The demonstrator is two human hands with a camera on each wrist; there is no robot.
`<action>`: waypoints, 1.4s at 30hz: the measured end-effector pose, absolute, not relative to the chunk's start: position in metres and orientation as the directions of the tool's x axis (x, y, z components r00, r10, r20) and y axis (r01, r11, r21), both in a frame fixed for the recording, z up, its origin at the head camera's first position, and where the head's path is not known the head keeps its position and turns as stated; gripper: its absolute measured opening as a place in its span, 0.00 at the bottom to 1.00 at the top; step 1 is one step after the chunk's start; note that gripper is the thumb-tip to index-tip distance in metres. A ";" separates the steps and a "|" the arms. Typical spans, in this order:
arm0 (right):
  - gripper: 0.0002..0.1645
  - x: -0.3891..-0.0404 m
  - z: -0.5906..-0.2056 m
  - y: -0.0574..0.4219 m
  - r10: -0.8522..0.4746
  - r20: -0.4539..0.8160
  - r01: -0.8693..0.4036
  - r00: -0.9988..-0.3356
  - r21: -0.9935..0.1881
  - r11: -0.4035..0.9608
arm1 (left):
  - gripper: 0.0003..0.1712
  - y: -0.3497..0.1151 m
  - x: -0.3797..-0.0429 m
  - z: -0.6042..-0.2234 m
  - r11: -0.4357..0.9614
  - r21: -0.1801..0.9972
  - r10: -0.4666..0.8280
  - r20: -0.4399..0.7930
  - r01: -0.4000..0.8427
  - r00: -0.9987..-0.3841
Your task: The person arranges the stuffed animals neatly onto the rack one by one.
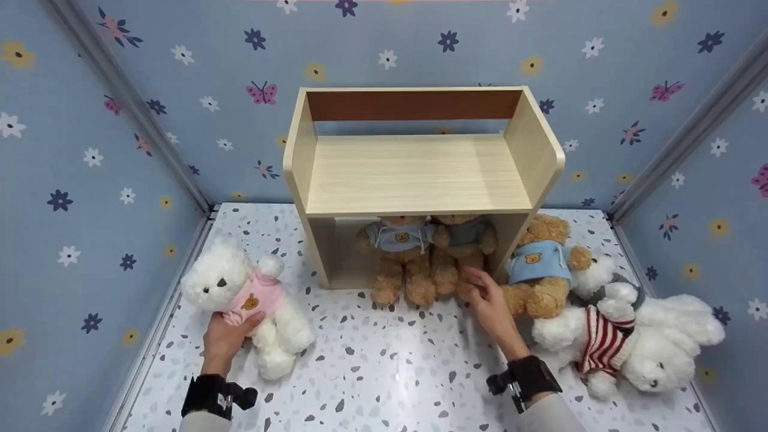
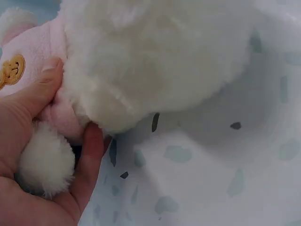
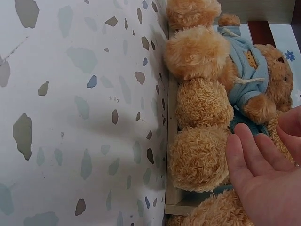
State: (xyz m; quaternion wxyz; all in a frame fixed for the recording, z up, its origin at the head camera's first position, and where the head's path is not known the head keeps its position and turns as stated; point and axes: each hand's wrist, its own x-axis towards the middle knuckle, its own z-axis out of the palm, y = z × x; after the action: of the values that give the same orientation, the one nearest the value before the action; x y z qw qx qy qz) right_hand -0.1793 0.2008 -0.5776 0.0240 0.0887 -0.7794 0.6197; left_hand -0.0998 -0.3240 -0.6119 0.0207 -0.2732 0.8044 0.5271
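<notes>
On the left side of the floor, my left hand (image 1: 227, 339) grips a white teddy bear (image 1: 213, 279) in a pink shirt by its side. In the left wrist view the thumb presses on the shirt (image 2: 35, 40) and the fingers curl beneath the body. My right hand (image 1: 491, 309) reaches to the lower right of the shelf, fingers extended and nothing held. It is beside the legs of a brown teddy bear (image 1: 465, 237) in a dark grey-green top, seated in the lower compartment. Left of that sits another brown teddy bear (image 1: 401, 240) in a blue-grey hoodie. The shelf board hides both heads.
The wooden shelf (image 1: 420, 174) stands against the back wall. Right of it sits a brown bear (image 1: 543, 261) in a light blue hoodie. Next to that lie a white plush (image 1: 618, 294) in grey and a long-eared white plush (image 1: 666, 354) in a red-striped sweater.
</notes>
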 end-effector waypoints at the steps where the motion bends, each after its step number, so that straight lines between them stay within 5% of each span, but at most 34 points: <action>1: 0.23 -0.179 -0.577 0.200 -0.097 0.142 -0.161 -0.985 -0.959 0.233 | 0.61 -0.322 -0.099 -0.612 0.282 0.847 -0.427 -0.309 -0.450 -0.850; 17: 0.21 -0.153 -0.542 0.166 -0.162 0.146 -0.186 -0.976 -0.946 0.267 | 0.58 -0.266 -0.083 -0.595 0.351 0.883 -0.369 -0.177 -0.313 -0.912; 26: 0.21 -0.145 -0.563 0.135 -0.328 0.074 -0.174 -0.942 -0.942 0.287 | 0.52 -0.229 -0.085 -0.601 0.453 0.853 -0.327 -0.109 -0.258 -0.939; 42: 0.23 -0.148 -0.593 0.152 -0.318 0.087 -0.176 -0.944 -0.948 0.264 | 0.43 -0.190 -0.099 -0.596 0.563 0.824 -0.253 0.097 -0.065 -0.963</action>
State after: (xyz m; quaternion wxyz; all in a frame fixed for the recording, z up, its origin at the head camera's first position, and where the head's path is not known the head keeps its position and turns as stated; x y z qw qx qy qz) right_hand -0.1482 0.1518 -0.5929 -0.0604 0.1557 -0.7926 0.5864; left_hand -0.0991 -0.1897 -0.5964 -0.1023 -0.0905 0.8782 0.4583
